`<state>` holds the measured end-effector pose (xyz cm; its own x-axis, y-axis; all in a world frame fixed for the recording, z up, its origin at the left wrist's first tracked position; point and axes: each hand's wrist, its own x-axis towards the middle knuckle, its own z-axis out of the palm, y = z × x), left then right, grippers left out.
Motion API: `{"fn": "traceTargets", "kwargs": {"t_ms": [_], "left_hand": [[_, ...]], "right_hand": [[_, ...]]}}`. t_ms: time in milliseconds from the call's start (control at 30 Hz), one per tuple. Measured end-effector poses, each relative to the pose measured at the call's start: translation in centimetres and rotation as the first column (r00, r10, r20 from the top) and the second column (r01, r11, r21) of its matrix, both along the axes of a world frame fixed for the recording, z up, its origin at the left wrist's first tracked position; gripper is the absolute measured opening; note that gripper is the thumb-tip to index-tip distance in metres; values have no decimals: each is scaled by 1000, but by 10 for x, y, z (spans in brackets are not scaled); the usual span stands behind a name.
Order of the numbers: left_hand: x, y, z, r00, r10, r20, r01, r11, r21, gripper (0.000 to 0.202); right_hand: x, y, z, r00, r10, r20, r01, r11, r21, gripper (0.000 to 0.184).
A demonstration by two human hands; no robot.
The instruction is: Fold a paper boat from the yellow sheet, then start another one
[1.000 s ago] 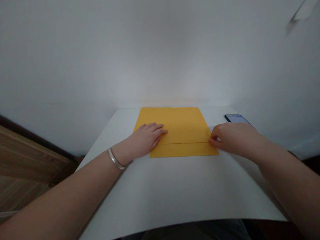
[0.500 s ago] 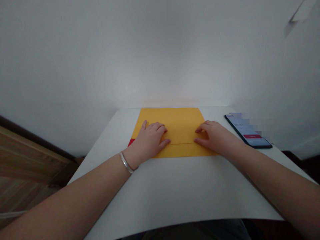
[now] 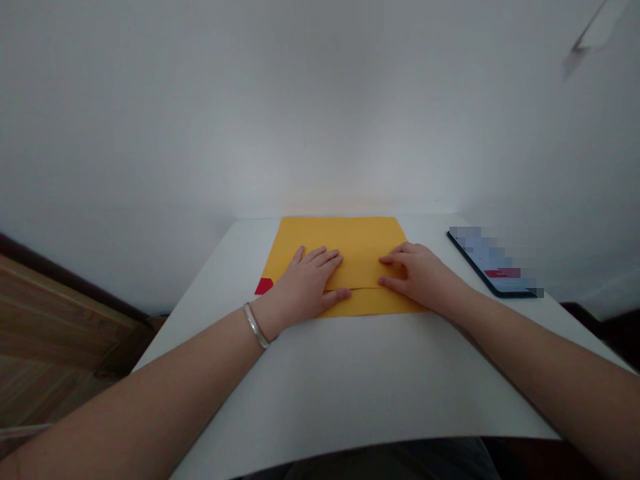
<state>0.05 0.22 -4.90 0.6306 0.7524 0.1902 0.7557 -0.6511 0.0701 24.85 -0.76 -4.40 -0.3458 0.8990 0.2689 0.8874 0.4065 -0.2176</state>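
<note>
A yellow sheet of paper or card (image 3: 345,239) lies flat on the white table, with a horizontal crease or edge running across its nearer part. Spread over its left side is my left hand (image 3: 310,283), open, palm down, the thumb resting just below that line. My right hand (image 3: 413,273) touches the right side with thumb and fingers apart in a loose curve, holding nothing. At the left edge a small red patch (image 3: 264,286) shows. Whether the yellow piece is one folded sheet or two layers I cannot tell.
A phone (image 3: 493,267) with a lit, partly blurred screen lies at the right of the white table (image 3: 350,387). The wall (image 3: 320,120) stands right behind the table. Brown wooden panels (image 3: 60,320) are at the left, beside the table.
My left hand has slid a little to the right with its fingers flatter, showing more of the red patch. My right hand has shifted slightly left over the yellow sheet.
</note>
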Motion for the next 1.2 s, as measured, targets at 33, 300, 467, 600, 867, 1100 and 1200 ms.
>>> {"fn": "traceTargets", "kwargs": {"t_ms": [33, 300, 467, 600, 867, 1100, 1200], "left_hand": [[0, 0, 0, 1000, -10, -2, 10, 1000, 17, 63], [5, -1, 9, 980, -116, -162, 145, 972, 185, 34], [9, -9, 19, 945, -109, -309, 172, 968, 185, 23], [10, -15, 28, 939, -82, -334, 135, 981, 139, 22], [13, -22, 42, 963, 257, -81, -243, 959, 149, 19], [11, -17, 36, 864, 291, 411, -252, 956, -148, 9], [12, -13, 29, 637, 363, 680, -88, 911, -404, 8]], "right_hand": [[-1, 0, 0, 1000, -5, -28, 5, 1000, -10, 37], [0, 4, -2, 907, -80, -414, 59, 996, -62, 34], [4, 6, 2, 814, -134, -565, 72, 989, -131, 34], [5, 7, 4, 719, -218, -660, 76, 969, -237, 31], [-1, 8, 8, 375, -332, -865, -3, 933, -359, 48], [-8, 2, 13, 285, -362, -887, -213, 879, -427, 35], [-14, -2, 16, 344, -365, -865, -234, 859, -455, 34]]}}
